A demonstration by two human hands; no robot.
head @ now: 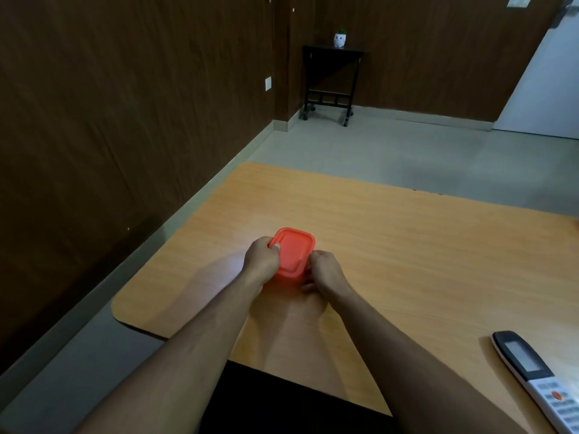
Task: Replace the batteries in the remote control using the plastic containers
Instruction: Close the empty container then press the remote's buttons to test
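Orange-lidded plastic container (293, 256) is sitting mid-frame on the bench (391, 233), both hands, left hand (261, 260) and right hand (326, 270), gripping its sides. Prying the lid abruptly is risking spilled contents; remote control (539, 377) is lying lower right.

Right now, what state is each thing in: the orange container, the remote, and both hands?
orange container: on the wooden table, lid on, gripped on both sides.
left hand: closed on the container's left edge, thumb on the lid.
right hand: closed on the container's right edge.
remote control: lying face up at the table's right, untouched; battery cover not visible.
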